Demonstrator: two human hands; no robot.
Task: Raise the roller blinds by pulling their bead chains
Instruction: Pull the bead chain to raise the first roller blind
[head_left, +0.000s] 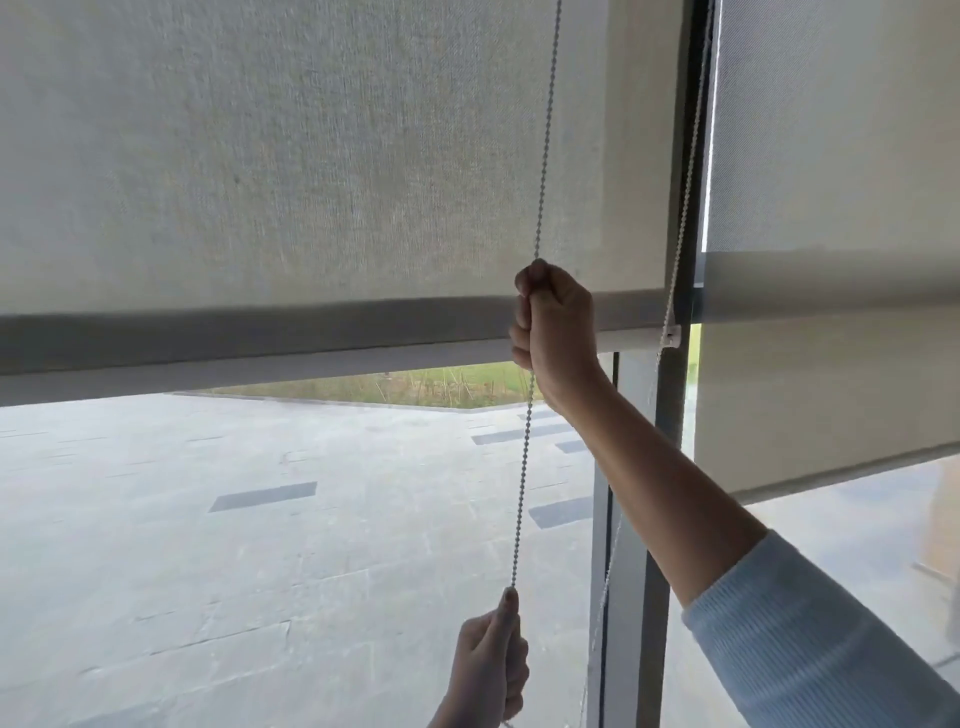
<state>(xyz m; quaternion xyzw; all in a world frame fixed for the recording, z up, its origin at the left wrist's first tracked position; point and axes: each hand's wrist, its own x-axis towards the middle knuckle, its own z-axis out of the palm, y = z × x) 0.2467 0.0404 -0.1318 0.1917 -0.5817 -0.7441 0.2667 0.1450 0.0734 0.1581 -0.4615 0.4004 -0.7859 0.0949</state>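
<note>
Matt woven cloth blind (311, 156), beaded metal-look chain (545, 156), ribbed knit sleeve (810, 639)

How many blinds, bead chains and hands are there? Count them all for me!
Roller blinds: 2, the big left blind and the right blind.
Bead chains: 2, the held chain and the chain by the frame.
Hands: 2, the right hand high up and the left hand lower down, both closed on the held chain.
Total: 6
</note>
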